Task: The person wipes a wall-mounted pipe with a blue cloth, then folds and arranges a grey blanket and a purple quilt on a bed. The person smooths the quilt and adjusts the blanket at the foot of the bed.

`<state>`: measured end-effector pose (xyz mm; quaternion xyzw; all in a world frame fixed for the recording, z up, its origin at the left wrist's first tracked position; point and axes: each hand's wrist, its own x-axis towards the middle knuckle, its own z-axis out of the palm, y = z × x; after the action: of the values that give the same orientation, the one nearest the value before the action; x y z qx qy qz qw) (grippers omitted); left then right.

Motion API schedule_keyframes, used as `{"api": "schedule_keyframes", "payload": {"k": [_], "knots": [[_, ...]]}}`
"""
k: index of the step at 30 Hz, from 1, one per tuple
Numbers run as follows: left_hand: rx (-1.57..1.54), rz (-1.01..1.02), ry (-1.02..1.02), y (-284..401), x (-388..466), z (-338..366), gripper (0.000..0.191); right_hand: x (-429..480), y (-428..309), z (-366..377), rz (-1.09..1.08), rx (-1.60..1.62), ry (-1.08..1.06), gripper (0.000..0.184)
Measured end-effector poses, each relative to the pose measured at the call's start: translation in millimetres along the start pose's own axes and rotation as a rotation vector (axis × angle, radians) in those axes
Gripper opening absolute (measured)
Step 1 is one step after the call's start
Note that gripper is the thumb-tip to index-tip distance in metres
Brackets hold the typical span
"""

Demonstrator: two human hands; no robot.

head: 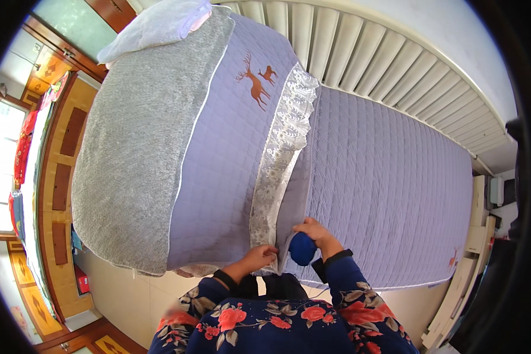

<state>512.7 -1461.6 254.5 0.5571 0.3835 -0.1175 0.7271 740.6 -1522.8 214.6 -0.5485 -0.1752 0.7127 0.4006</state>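
Observation:
A lilac quilted cover lies across the bed before me. My right hand bends over the cover's seam, its fingertips seeming to pinch a raised lilac fabric edge. Just below those fingers rests a round dark-blue object; what it is, I cannot tell. My left hand has its fingertips at the lower end of the white lace trim, and whether they grip it is unclear. A small black device sits by my right wrist, with a thin cord below.
Left of the lace, a lilac panel with brown deer meets a grey plush blanket. A folded pale-lilac blanket lies at the far left corner. A white slatted rail borders the bed's far side. Light floor tiles show at near left.

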Motion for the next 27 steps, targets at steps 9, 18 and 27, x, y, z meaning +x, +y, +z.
{"api": "schedule_keyframes", "payload": {"k": [9, 18, 27], "knots": [[-0.308, -0.212, 0.765, -24.3, -111.0, -55.3, 0.043, -11.6, 57.0, -10.9, 0.215, -1.099, 0.426, 0.028], [-0.488, 0.076, 1.145, -4.2, -186.0, -77.5, 0.015, -4.4, 27.8, 14.0, 0.062, -0.774, 0.113, 0.030], [-0.293, 0.499, 1.244, 23.2, -211.1, -78.6, 0.021, 1.3, -34.3, 105.4, 0.002, -0.766, -0.064, 0.034]]}}
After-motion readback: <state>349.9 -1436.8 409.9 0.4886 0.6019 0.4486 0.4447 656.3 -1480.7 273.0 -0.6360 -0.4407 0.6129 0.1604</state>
